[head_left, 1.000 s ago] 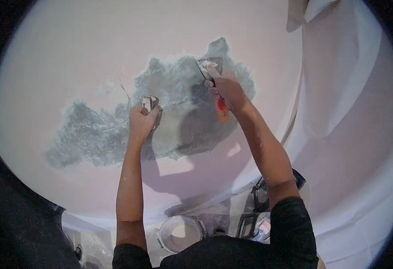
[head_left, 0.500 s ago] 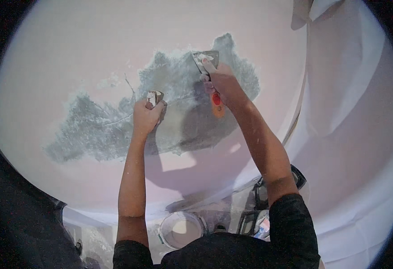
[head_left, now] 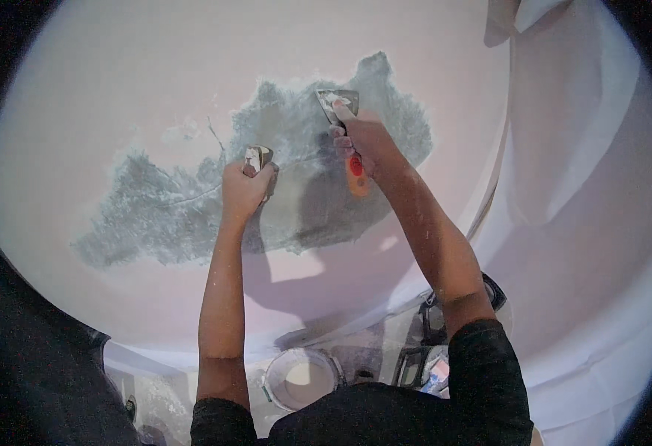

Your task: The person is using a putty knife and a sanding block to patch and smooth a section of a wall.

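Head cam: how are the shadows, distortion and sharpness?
Head view: a broad shadow darkens the lower right of the grey patch and the wall below; head view: the wall's right and lower edges bow, with black corners; head view: small printing on the packet at lower right is too soft to read.

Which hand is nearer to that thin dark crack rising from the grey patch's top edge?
Left. Your left hand is just below and right of the thin dark crack; your right hand is well off to its right, roughly level with it.
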Demonstrator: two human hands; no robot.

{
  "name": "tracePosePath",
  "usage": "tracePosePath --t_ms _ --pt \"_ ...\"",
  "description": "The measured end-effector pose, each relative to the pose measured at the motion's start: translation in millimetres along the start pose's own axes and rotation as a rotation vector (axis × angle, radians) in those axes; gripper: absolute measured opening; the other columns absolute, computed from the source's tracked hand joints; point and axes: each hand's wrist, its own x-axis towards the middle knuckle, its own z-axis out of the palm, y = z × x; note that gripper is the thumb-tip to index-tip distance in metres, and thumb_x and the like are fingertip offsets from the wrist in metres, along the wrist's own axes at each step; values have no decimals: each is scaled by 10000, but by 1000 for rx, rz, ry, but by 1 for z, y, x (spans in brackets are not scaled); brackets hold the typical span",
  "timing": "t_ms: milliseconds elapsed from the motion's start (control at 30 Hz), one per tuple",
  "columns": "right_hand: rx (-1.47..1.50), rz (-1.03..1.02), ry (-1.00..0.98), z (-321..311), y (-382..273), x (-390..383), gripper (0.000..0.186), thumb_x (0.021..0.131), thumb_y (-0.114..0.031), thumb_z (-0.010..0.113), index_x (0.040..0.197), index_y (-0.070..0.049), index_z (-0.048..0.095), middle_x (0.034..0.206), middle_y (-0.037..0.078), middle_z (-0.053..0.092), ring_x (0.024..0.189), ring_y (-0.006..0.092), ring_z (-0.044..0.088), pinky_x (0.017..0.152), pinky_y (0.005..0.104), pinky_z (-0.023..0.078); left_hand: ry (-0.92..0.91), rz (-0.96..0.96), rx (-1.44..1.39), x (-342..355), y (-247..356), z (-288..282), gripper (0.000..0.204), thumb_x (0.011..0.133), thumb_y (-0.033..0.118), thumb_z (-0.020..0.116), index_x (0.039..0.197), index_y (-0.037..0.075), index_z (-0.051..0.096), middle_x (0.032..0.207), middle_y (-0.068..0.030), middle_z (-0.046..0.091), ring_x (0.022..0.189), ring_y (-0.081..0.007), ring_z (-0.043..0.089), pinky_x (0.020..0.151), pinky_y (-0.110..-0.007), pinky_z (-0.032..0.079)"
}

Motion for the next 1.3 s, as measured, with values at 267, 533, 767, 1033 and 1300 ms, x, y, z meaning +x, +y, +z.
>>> tracePosePath --t_ms 267,533,767,1033,1300 --pt "-85 -72 -6 2 3 5 227 970 -300 536 862 -108 485 629 -36 462 452 34 387 384 198 297 -20 -13 -28 -3 8 -3 288 752 208 687 580 5 577 482 -43 532 458 -122 525 456 -312 391" --pt "-310 -84 94 0 5 1 223 971 -303 531 871 -111 475 632 -33 461 463 39 382 395 206 300 48 98 53 -5 13 -2 264 765 177 672 582 12 580 485 -28 536 456 -118 526 456 -303 390" --pt "35 -63 10 3 1 1 209 972 -293 529 885 -112 472 634 -29 464 462 37 386 397 197 303 -16 32 -1 -3 8 -3 267 750 187 675 581 9 571 483 -33 530 460 -117 523 463 -310 385" --pt "41 -38 40 -1 1 1 232 969 -301 538 869 -101 475 619 -17 481 437 50 392 379 213 310 -13 72 -31 -2 7 -2 273 758 188 664 576 16 557 486 -31 529 445 -112 509 453 -308 382" --pt "-107 -48 56 -1 -6 6 230 969 -297 534 867 -99 476 624 -12 489 442 53 384 387 217 306 -34 7 -34 -3 8 -2 258 763 168 676 592 3 575 498 -37 545 462 -117 537 450 -303 401"
